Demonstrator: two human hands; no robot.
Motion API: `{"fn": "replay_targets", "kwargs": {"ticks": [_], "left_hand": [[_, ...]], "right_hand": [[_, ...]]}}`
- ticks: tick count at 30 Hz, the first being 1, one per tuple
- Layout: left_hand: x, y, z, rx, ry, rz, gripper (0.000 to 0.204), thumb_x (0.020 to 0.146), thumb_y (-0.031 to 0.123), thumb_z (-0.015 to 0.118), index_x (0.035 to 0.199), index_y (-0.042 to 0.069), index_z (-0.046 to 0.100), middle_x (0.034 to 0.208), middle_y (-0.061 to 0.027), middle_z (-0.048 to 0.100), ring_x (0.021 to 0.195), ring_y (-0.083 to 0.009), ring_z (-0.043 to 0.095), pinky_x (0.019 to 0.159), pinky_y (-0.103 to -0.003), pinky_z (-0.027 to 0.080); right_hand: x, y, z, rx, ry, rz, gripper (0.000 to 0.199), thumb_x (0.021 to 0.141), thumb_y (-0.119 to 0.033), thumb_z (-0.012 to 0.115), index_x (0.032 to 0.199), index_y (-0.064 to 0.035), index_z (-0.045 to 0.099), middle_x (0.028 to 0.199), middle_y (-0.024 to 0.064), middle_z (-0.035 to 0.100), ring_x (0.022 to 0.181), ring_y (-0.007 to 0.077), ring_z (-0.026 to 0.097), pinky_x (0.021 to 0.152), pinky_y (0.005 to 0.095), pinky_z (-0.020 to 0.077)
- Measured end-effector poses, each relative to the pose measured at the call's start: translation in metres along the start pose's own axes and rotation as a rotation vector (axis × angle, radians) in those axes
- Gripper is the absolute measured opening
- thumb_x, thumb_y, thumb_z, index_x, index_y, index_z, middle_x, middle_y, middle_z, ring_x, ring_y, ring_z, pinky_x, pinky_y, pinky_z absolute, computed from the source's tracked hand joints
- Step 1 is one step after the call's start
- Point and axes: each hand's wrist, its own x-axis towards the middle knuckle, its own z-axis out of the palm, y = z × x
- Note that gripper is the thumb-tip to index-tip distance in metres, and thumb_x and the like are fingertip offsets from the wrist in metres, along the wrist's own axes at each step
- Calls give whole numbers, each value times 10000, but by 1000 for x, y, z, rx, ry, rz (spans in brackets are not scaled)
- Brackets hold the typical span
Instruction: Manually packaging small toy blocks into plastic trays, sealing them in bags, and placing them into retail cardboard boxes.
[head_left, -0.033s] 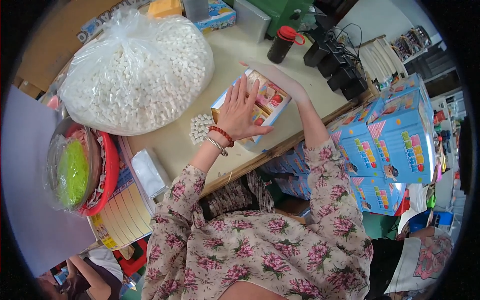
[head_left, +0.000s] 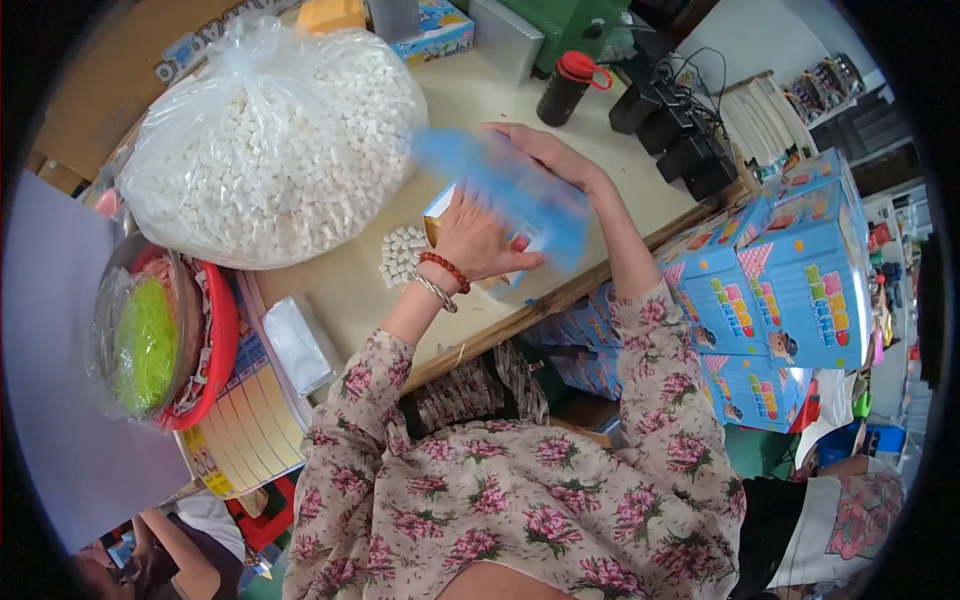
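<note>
Item: small carton (head_left: 447, 208) on the table (head_left: 350, 290) — my left hand (head_left: 478, 243) flat on it, pinning it. My right hand (head_left: 535, 150) grips its blurred blue flap (head_left: 510, 190). White tablets (head_left: 402, 254) lie beside it. Step: closing — next, tuck squarely.

Big clear bag of small white pieces (head_left: 275, 140) at eleven o'clock on the tan table (head_left: 470, 100). Dark bottle with a red cap (head_left: 565, 85) at one o'clock — black adapters (head_left: 680, 140) just beyond it. Stacked blue cartons (head_left: 790, 270) at three o'clock. Red basket (head_left: 215, 345) with a green bundle (head_left: 145, 345) at nine o'clock — a small white packet (head_left: 298, 345) just beside.
</note>
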Motion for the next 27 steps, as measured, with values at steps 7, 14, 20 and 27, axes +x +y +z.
{"fn": "replay_targets", "kwargs": {"ticks": [7,14,20,27], "left_hand": [[-66,-17,37,-1946,226,-434,546,973,414,293,1401,77,259,1392,-134,367,1247,-277,410,1010,-411,391],[-72,-14,46,-1765,186,-309,536,975,390,307,1402,71,250,1407,-123,341,1260,-253,390,1023,-405,374],[-61,-49,116,-2574,-97,497,517,971,361,335,1394,73,264,1417,-110,332,1267,-245,382,1033,-407,358],[-112,-41,136,-1484,228,-103,503,955,394,343,1349,82,327,1344,-103,411,1190,-264,443,985,-401,386]], "right_hand": [[-5,-1,12,-782,-20,-142,513,919,-471,423,1345,-186,434,1452,70,308,1362,267,219,1098,403,222],[-19,5,19,-1051,92,-252,437,926,-398,441,1307,-187,469,1407,56,373,1345,286,252,1072,428,242],[-8,14,19,-1082,75,-341,387,925,-370,436,1257,-176,484,1360,43,417,1295,305,333,1040,453,282],[-10,11,35,-1121,113,-227,500,881,-450,465,1326,-224,432,1420,38,356,1333,304,274,1018,529,272]]}}
